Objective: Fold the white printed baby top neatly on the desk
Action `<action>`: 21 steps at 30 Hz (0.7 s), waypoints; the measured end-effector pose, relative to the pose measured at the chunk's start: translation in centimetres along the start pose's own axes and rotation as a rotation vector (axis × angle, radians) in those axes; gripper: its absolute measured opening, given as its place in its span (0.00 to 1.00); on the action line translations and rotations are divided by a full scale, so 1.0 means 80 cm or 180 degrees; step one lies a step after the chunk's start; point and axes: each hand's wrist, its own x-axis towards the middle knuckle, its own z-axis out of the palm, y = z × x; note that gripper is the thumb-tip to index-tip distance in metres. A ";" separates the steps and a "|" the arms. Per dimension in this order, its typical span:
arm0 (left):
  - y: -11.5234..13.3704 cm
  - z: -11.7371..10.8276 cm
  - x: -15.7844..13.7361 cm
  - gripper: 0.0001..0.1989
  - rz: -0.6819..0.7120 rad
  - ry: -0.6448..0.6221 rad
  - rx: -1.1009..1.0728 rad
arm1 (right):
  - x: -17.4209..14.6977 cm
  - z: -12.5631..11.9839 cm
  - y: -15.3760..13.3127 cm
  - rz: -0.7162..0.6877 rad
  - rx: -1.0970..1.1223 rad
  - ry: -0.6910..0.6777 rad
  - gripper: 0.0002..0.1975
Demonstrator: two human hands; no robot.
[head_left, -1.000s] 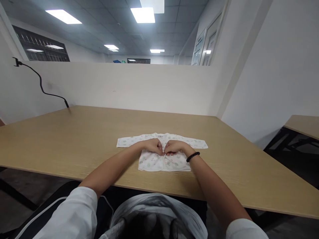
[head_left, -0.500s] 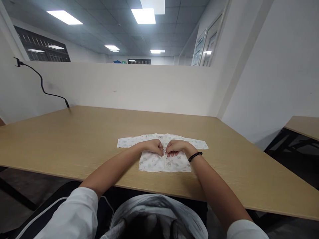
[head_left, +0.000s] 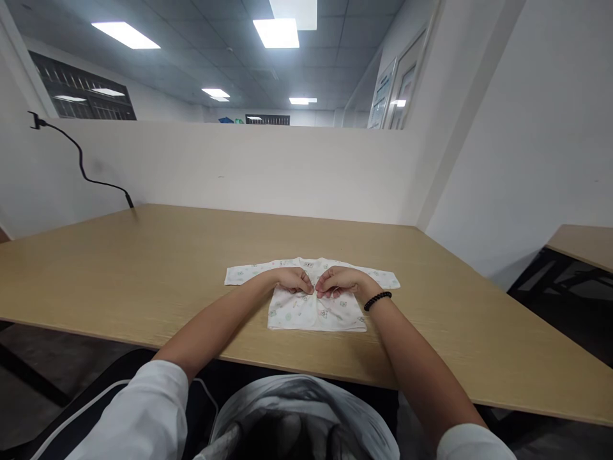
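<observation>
A small white baby shirt (head_left: 293, 314) with a pale green and brown print lies on the table, sleeves spread to both sides and collar away from me. My left hand (head_left: 295, 280) is closed in a pinch on the left edge of its front opening. Close beside it, my right hand (head_left: 336, 281) pinches the opposite front edge, its fingers curled over the cloth. The fingertips of the two hands almost meet at the shirt's centre line. Any fastener between them is too small to make out. A black bead bracelet (head_left: 378, 301) is on my right wrist.
The wooden table (head_left: 143, 275) reaches to a low white partition (head_left: 268, 169). A black gooseneck holder (head_left: 81, 160) rises at the table's back left corner. Beyond a wall on the right stands another table (head_left: 584, 243).
Both hands have shifted slightly along the front opening, and the cloth below them lies flatter. My right fingers have moved a little to the left, staying close to the left ones.
</observation>
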 end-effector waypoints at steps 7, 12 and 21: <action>0.000 0.002 0.001 0.27 -0.0043 0.0008 -0.0104 | 0.011 0.004 0.000 0.0104 -0.0125 0.0210 0.16; 0.003 0.002 -0.001 0.28 -0.0148 0.0163 -0.0143 | 0.012 0.009 -0.001 -0.0030 -0.0096 0.0254 0.17; 0.001 -0.004 0.000 0.25 -0.0131 0.0206 0.0078 | 0.008 0.006 0.002 -0.0219 0.0204 0.0265 0.18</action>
